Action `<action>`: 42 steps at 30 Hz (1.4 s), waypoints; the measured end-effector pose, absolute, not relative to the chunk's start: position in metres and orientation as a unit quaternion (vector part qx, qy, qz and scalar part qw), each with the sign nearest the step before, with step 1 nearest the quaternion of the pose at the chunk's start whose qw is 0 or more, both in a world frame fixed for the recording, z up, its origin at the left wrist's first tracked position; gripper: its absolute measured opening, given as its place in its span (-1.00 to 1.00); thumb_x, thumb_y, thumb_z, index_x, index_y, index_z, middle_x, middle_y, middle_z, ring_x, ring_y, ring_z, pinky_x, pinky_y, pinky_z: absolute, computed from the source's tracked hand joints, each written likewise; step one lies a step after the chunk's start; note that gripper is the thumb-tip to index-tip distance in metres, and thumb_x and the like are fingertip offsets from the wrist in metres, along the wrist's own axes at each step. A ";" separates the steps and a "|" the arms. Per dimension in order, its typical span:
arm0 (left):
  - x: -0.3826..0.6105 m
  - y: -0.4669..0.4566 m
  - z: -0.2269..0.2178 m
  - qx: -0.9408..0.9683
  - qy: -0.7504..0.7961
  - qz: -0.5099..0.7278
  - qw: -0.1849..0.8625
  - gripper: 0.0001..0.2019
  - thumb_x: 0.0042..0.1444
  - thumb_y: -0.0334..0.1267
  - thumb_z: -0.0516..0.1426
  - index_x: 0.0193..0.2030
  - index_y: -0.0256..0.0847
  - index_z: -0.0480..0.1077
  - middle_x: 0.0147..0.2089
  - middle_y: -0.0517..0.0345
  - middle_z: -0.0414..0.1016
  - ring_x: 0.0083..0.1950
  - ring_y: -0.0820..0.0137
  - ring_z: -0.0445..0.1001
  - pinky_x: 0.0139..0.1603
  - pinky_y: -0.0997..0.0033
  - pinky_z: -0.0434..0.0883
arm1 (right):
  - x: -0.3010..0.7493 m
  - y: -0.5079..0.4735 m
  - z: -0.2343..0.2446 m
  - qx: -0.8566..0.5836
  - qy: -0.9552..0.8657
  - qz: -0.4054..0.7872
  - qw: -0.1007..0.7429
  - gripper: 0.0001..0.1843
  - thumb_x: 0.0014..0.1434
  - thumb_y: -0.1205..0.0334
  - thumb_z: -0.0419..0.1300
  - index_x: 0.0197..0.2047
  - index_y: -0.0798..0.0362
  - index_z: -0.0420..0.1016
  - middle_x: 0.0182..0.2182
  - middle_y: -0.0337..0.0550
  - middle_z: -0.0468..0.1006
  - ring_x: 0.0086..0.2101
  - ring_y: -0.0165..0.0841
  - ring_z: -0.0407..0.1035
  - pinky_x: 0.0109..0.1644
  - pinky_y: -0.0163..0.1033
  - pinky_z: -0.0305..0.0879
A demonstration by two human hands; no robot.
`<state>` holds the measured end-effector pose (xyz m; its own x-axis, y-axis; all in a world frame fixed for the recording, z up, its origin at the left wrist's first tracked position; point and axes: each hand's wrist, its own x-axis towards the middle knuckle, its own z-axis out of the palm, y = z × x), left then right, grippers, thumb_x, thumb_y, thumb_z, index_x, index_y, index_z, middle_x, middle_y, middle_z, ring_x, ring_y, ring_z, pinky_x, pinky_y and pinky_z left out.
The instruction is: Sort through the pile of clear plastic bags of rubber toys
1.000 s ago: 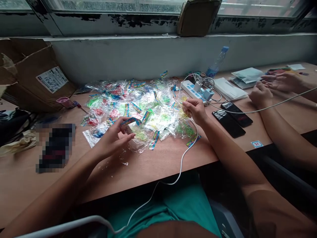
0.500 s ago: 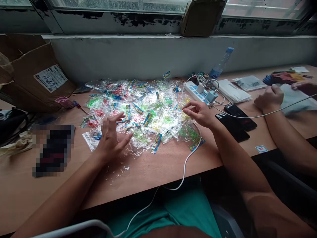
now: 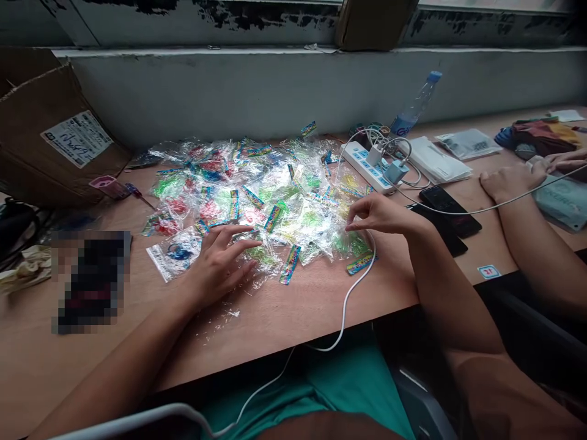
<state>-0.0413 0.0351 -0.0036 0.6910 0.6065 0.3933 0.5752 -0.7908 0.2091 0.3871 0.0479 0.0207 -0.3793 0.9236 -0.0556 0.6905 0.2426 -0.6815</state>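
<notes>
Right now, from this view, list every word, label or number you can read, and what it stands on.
Nothing reads with certainty.
White label on the cardboard box: handwriting, too blurred.
Colourful strips on the plastic bags: too small.
Sticker on the table: too small.

My left hand [image 3: 217,266] and right hand [image 3: 383,217] are bare, and so is my right forearm [image 3: 454,293], up to the short sleeve [image 3: 495,391] of my brownish-orange shirt at the near right. At the near edge, the shirt front [image 3: 330,426] lies over my teal-green shorts [image 3: 348,385], which have no visible markings.
</notes>
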 end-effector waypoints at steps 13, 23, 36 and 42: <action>-0.042 0.036 -0.006 0.914 0.321 0.244 0.038 -0.75 0.39 -0.15 0.16 0.15 0.03 0.51 0.35 0.04 0.39 0.35 0.06 0.31 0.42 -0.07 0.24 | 0.356 0.043 0.018 -0.503 -0.566 0.472 0.451 -0.35 0.00 -0.26 0.53 -0.50 -0.01 0.24 -0.63 -0.46 0.07 -0.62 -0.58 -0.11 -0.55 -0.29 -0.26; -0.043 0.037 -0.005 0.913 0.326 0.244 0.040 -0.76 0.38 -0.18 0.18 0.14 0.02 0.52 0.35 0.04 0.40 0.36 0.06 0.33 0.41 -0.10 0.27 | 0.353 0.050 0.007 -0.475 -0.503 0.505 0.517 -0.42 -0.02 -0.14 0.57 -0.15 -0.04 0.39 -0.63 -0.56 0.03 -0.63 -0.57 -0.18 -0.56 -0.34 -0.28; -0.044 0.041 -0.009 0.914 0.320 0.242 0.062 -0.79 0.38 -0.14 0.16 0.08 0.01 0.55 0.29 0.04 0.45 0.29 0.09 0.37 0.39 -0.10 0.27 | 0.370 0.035 0.025 -0.425 -0.784 0.438 0.111 -0.41 0.05 0.03 0.56 0.14 -0.01 0.67 -0.58 -0.45 0.22 -0.56 -0.53 0.07 -0.47 -0.27 -0.09; -0.043 0.041 -0.004 0.919 0.311 0.225 0.084 -0.79 0.34 -0.17 0.21 0.07 0.03 0.56 0.31 0.08 0.47 0.31 0.08 0.37 0.41 -0.13 0.27 | 0.344 0.027 0.020 -0.463 -0.788 0.393 0.101 -0.13 0.03 0.04 0.57 0.38 -0.05 0.47 -0.59 -0.48 0.18 -0.56 -0.50 0.07 -0.46 -0.24 -0.14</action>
